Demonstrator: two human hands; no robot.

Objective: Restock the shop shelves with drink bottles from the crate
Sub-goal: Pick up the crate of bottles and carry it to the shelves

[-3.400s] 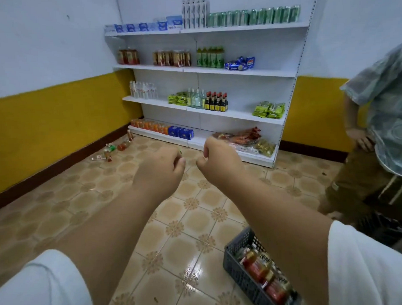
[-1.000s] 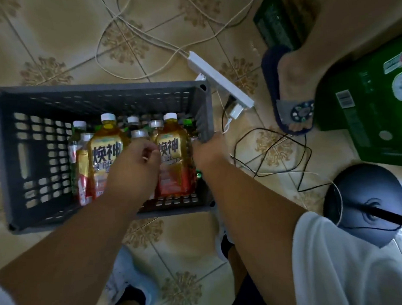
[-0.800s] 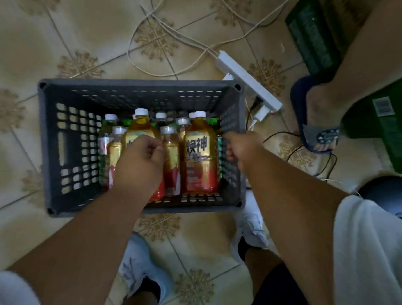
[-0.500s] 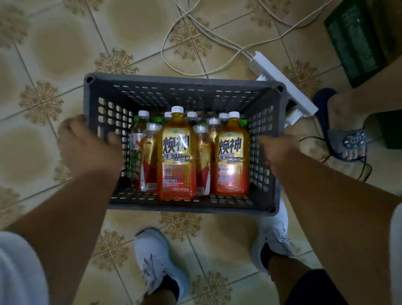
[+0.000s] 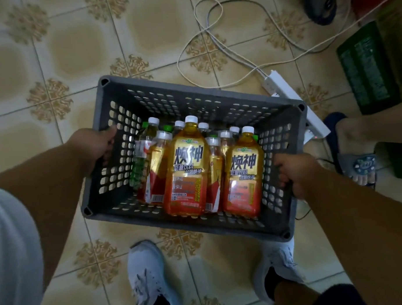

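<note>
A shop floor, seemingly: stock crate (image 5: 171,101) of labelled drink bottles (image 5: 187,166) (patterned tiles (image 5: 55,54)).

Both bare arms reach down and forward, white sleeves at the shoulders. The left hand (image 5: 94,148) and right hand (image 5: 295,172) each curl their fingers over opposite side rims of the crate (image 5: 193,102).

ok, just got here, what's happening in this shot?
A person stands over a grey crate of drink bottles on the tiled floor. The left hand grips the crate's left wall and the right hand grips its right wall, as if to lift or carry it. The bottles stand upright, bunched at the near end. No bottle is in hand yet. A power strip and cables lie just past the crate, and another person's sandalled foot is at right.
</note>
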